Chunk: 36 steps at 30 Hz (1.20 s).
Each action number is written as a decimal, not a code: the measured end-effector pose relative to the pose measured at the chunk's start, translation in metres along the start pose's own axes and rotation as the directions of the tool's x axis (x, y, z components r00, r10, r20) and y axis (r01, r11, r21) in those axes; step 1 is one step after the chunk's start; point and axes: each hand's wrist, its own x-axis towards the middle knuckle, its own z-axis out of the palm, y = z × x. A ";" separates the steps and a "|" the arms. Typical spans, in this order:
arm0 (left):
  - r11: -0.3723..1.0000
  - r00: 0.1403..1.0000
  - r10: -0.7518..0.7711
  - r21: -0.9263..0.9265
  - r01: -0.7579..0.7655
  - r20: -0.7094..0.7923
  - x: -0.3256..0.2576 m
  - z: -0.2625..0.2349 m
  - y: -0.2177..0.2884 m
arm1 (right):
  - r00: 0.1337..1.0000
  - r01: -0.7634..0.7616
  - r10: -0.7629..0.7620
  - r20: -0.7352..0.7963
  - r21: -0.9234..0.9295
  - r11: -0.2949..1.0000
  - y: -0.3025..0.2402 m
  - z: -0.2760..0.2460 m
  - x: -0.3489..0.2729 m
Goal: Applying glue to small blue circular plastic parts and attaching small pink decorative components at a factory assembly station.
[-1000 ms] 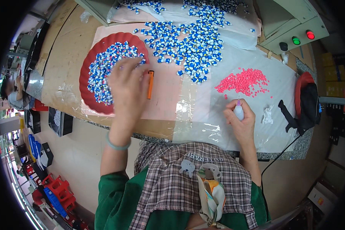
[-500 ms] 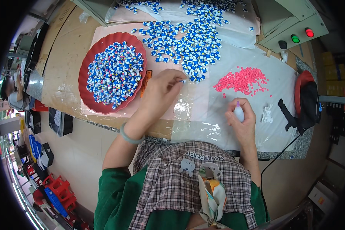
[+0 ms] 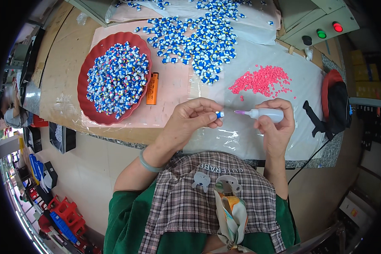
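My left hand pinches a small blue-and-white figurine between thumb and fingertips. Opposite it, my right hand is wrapped round a white squeeze bottle, whose purple nozzle tip points left at the figurine with a small gap between them. Both hands hover over the plastic-covered near part of the table. Beyond them lies a loose pile of tiny pink pieces. Many more blue-and-white figurines are spread across the table's far middle.
At the left, a red scalloped tray is heaped with figurines, some showing pink spots. An orange cylinder lies beside it. Far right stand a grey machine panel with coloured buttons and a black-and-red item. A cable hangs over the near edge.
My left hand has moved right and nearer with the figurine, uncovering the orange cylinder. The bottle has turned from upright to sideways, its nozzle now facing left. The view has shifted slightly.
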 end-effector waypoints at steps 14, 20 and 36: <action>0.993 0.999 0.050 0.106 -0.048 -0.009 -0.003 0.001 -0.008 | 0.985 0.166 -0.172 -0.021 -0.176 0.970 -0.006 0.004 -0.001; 0.957 0.983 0.180 0.239 -0.166 -0.039 -0.003 0.007 -0.009 | 0.984 0.169 -0.180 -0.018 -0.260 0.951 -0.018 0.009 -0.006; 0.960 0.982 0.189 0.214 -0.181 -0.018 -0.003 0.005 -0.015 | 0.937 0.344 -0.318 0.147 -0.554 0.758 -0.015 0.009 -0.014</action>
